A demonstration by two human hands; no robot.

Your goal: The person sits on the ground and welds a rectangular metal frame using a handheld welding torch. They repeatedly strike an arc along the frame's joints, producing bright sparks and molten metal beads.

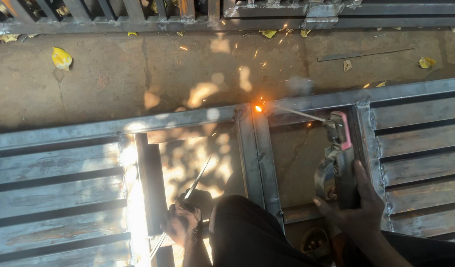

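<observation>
My right hand [358,207] grips a welding electrode holder [342,153] with a pink tip. Its thin rod [299,113] reaches left to a bright orange arc [258,108] on the joint of a grey steel frame [259,148], and sparks fly up from it. My left hand [180,222] is closed on a spare welding rod [197,179] that points up and right, low in the frame's left opening. My dark-trousered knee [242,227] lies between the two hands.
The steel gate frame [54,168] with flat slats lies on a concrete floor [114,74]. Another metal grille [247,12] runs along the top. Yellow leaves [61,58] and a loose flat bar [366,53] lie on the floor. A sandalled foot [314,242] shows below.
</observation>
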